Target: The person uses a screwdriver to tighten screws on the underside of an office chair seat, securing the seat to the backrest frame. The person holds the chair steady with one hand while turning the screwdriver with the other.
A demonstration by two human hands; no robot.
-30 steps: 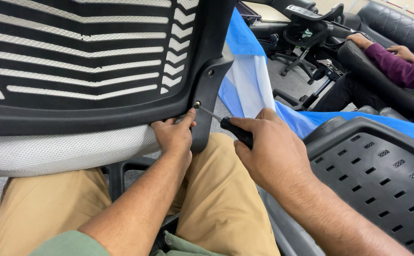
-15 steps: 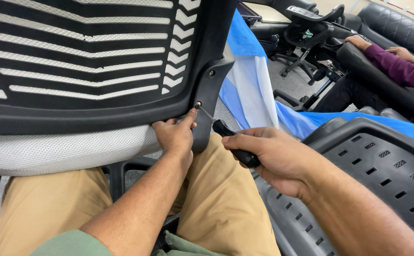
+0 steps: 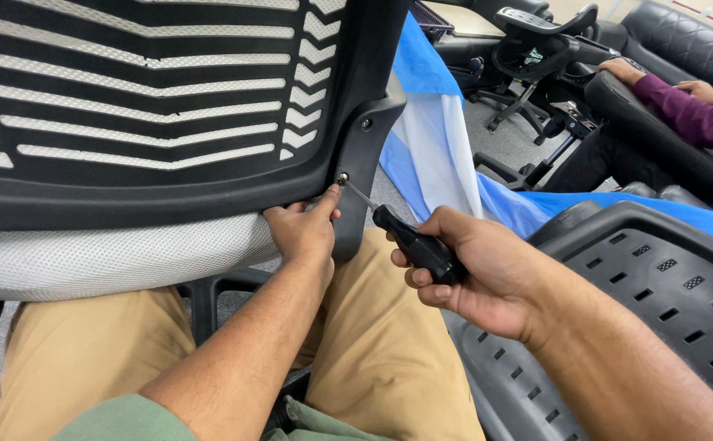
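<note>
A black slatted chair back [image 3: 144,98] with a pale mesh seat [image 3: 103,257] fills the upper left. A black bracket [image 3: 366,163] runs down its right side with a screw [image 3: 342,177] near its lower end. My left hand [image 3: 303,233] rests under the back's lower edge, one fingertip up beside the screw. My right hand [image 3: 475,273] grips the black handle of a screwdriver [image 3: 417,243], and its thin shaft points up-left with the tip at the screw.
My tan trousers [image 3: 373,367] lie below. A black slotted plastic chair shell [image 3: 642,278] sits at right over blue and white cloth [image 3: 438,139]. Farther back, chair bases [image 3: 536,90] and another person's purple sleeve [image 3: 691,114] rest on a dark sofa.
My right hand has rolled over on the screwdriver handle, from knuckles up to fingers curled beneath, with the tip kept at the screw. My left hand stays in place.
</note>
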